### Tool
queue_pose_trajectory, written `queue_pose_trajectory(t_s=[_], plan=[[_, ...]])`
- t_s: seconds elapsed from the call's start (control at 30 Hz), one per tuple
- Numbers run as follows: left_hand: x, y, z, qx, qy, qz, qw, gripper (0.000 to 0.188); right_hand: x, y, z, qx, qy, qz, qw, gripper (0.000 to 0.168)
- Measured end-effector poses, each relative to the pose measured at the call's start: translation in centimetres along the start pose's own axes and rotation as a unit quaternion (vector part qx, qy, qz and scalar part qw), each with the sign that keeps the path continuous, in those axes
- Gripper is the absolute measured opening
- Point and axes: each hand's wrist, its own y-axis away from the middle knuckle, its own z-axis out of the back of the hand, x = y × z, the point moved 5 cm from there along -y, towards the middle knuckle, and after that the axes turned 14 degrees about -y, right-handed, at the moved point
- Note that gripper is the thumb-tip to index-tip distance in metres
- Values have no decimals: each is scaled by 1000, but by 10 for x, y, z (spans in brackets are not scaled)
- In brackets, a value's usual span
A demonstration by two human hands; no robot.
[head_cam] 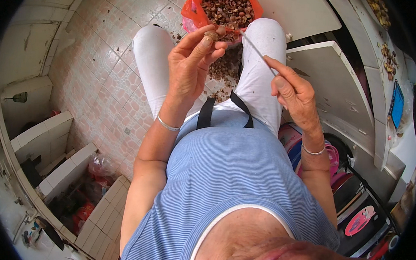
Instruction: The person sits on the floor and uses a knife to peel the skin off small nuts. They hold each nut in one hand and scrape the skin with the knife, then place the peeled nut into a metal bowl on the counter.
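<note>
My left hand (193, 61) is raised above the knees and pinches a brown nut or piece of nutshell (210, 35) between thumb and fingers. In my right hand (295, 92) is a thin metal rod (257, 51), gripped near its lower end and slanting up to the left. The rod's tip is apart from the nut, a short way to its right. Just beyond the hands stands a red plastic bag (193, 12), its mouth wide and full of brown nutshells (227, 9). Small shell fragments (225, 70) lie scattered on the floor between my legs.
A white cabinet door (333, 83) stands ajar at the right. On the counter above are loose nuts (389, 61), a heap of nuts (375, 3) and a blue booklet (396, 104). Tiled ledges (43, 131) line the left side of the patterned tile floor (97, 72).
</note>
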Motion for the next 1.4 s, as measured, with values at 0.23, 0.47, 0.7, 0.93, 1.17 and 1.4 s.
queue_pose_trajectory(t_s=[0.23, 0.47, 0.7, 0.93, 1.17, 1.4], plan=[[-7, 3, 1, -44, -8, -35, 998, 25, 15, 10, -9, 34, 187, 112, 975, 38], [-7, 10, -1, -67, -33, -60, 995, 24, 14, 14, -13, 20, 227, 136, 964, 44], [-10, 11, -2, -80, -75, -101, 989, 20, 11, 17, -14, 17, 240, 141, 960, 46], [-9, 15, -5, -94, -127, -136, 978, 17, 1, 26, -23, -2, 279, 149, 948, 47], [-12, 17, -6, -82, -198, -205, 955, 12, -4, 32, -42, -35, 310, 171, 934, 48], [-18, 10, 8, -33, -336, -264, 904, 13, -21, 28, -43, 0, -138, -127, 982, 41]])
